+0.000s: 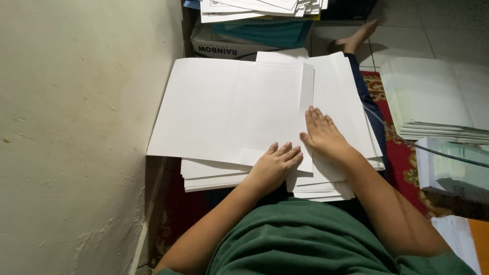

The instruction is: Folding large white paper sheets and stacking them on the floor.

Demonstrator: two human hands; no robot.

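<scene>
Resting on the person's lap, the stack of white paper (285,178) carries 1 large top sheet (229,109) whose long axis runs left-right, with both hands, left hand (275,165) and right hand (322,133), flat, fingers spread, gripping nothing, at its near-right corner.

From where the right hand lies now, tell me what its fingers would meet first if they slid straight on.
The right hand lies flat on the stack of white sheets, fingers pointing away from the body. Straight on is only more white paper; past its far edge sits a cardboard box, though depth is unclear.
</scene>
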